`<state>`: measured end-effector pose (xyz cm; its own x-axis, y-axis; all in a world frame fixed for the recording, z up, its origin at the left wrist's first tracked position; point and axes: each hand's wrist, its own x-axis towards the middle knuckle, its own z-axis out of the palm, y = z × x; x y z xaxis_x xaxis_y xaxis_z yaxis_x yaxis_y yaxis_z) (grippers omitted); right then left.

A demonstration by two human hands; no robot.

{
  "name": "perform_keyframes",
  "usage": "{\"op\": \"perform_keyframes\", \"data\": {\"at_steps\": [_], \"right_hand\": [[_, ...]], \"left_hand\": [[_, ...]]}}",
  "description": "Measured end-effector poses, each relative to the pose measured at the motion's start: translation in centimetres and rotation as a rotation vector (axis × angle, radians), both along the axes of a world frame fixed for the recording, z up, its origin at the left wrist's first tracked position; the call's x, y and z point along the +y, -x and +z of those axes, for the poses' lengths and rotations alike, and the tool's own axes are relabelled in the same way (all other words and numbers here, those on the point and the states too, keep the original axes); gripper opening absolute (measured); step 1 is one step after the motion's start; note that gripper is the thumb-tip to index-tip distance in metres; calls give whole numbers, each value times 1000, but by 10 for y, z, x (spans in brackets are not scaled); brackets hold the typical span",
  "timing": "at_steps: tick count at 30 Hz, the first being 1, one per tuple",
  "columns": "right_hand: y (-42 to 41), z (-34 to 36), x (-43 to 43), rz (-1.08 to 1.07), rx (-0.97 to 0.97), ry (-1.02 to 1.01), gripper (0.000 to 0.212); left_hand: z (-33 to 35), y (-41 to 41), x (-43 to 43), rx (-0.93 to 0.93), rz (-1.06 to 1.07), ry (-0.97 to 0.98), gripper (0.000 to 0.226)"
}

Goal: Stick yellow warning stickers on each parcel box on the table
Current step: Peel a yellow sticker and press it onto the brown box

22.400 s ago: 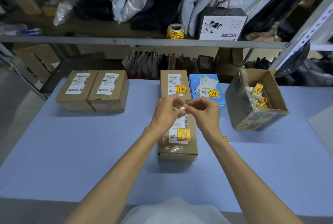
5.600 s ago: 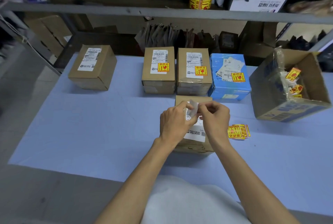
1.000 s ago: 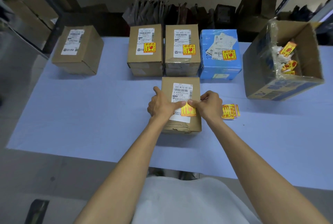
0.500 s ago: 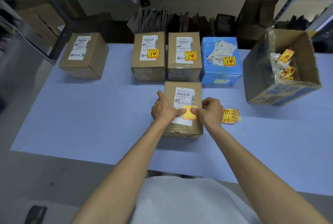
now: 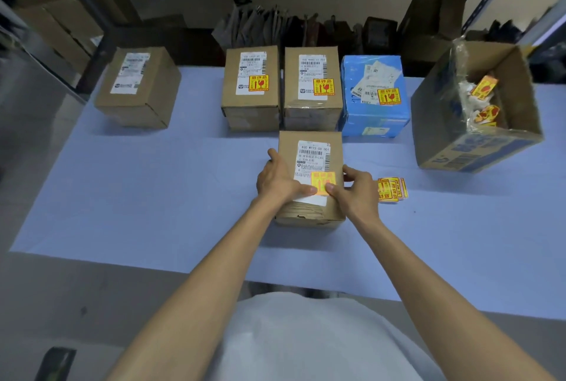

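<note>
Yellow sticker (image 5: 323,182) pressed flat by left hand (image 5: 277,180) fingertips and right hand (image 5: 356,189) thumb, nothing gripped, on the near box (image 5: 309,215), long axis running away — spare stickers (image 5: 392,189) just beside the right, unlabelled box (image 5: 137,89) far back-left, nearer the left.

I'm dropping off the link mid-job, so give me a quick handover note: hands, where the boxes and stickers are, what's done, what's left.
Hands: left hand and right hand rest on the near box, thumbs pressing its yellow sticker onto the label.
Done: in the back row, the brown box, the second brown box and the blue box carry stickers.
Left: the far-left box has none.
Supplies: spare stickers lie on the table right of the near box; the open carton is at far right.
</note>
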<state>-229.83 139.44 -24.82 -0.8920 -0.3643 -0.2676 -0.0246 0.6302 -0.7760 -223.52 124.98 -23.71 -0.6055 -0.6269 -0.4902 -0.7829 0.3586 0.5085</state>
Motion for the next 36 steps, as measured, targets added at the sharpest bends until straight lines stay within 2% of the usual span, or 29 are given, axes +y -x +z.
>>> {"op": "perform_keyframes", "data": {"at_steps": [3,9,14,19,25,27,29,30,32,36], "right_hand": [[-6,1,1,-38,-28,30,51],[-6,-1,0,-45,-6,28,38],[-7,-6,-2,-50,9,17,36],[-4,-6,-4,-130,-22,24,45],[-1,-9,-8,-150,-26,-33,47],[-1,-6,-10,-119,4,-97,53],[-3,1,-13,-62,110,-174,59],[-4,7,-16,-27,183,-167,57],[-6,23,-26,39,250,-52,46],[-9,60,-50,135,234,250,30]], "left_hand": [[-2,-5,-3,75,13,-23,99],[-16,-22,-15,240,133,-81,56],[-22,-32,-20,265,139,-139,54],[-23,-41,-24,242,103,-188,62],[-22,-36,-24,183,76,-181,61],[-19,-37,-24,133,49,-85,60],[-11,-35,-23,146,65,14,49],[-7,-31,-24,193,93,-4,38],[8,-19,-27,315,120,-136,16],[42,3,-27,491,-22,-309,11]]}}
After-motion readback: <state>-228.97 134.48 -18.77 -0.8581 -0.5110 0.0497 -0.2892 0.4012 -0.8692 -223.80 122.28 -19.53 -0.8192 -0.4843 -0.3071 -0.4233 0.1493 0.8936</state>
